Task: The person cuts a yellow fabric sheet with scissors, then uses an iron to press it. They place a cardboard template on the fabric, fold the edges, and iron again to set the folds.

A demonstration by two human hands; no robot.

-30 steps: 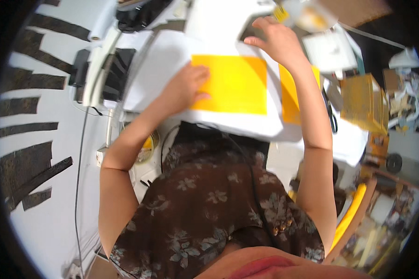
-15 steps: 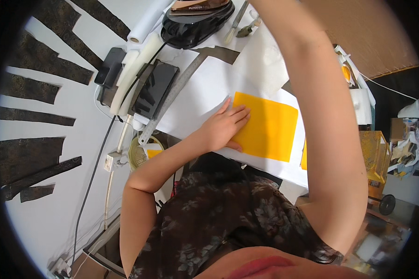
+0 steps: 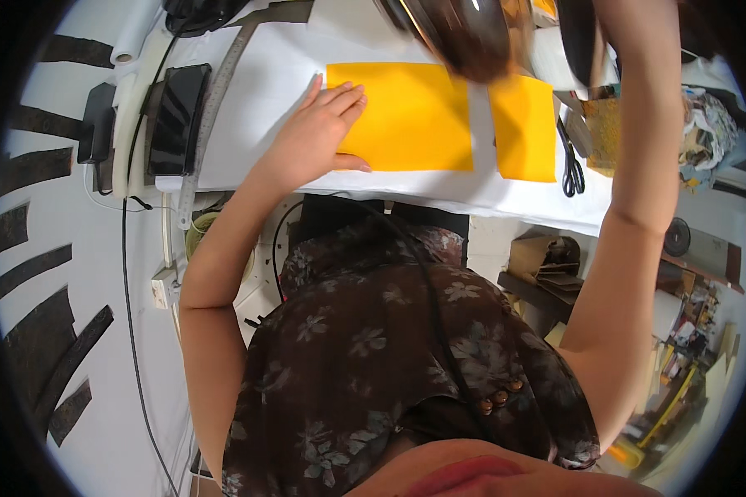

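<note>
My left hand [image 3: 319, 137] lies with its fingers spread on the left edge of a flat yellow rectangular sheet [image 3: 414, 120], thumb near the lower edge. The sheet rests on a white cover [image 3: 253, 124]. Above its far right part hangs a glossy brown and black clothes iron [image 3: 481, 37], smeared by motion. My right arm reaches up to the iron, and my right hand [image 3: 630, 12] is at the upper edge of the picture, its fingers mostly hidden. A second, narrower yellow piece [image 3: 524, 137] lies just right of the sheet.
Black-handled scissors [image 3: 572, 170] lie right of the yellow pieces. A metal ruler [image 3: 216, 108] and a dark phone [image 3: 178, 116] are on the left. The black iron stand [image 3: 199, 12] is at the far left. Dark patterned strips [image 3: 42, 120] hang on the white wall.
The view has shifted, bringing the narrow yellow piece and scissors into sight. The iron has come off its stand and is over the yellow sheet. My left hand stays on the sheet.
</note>
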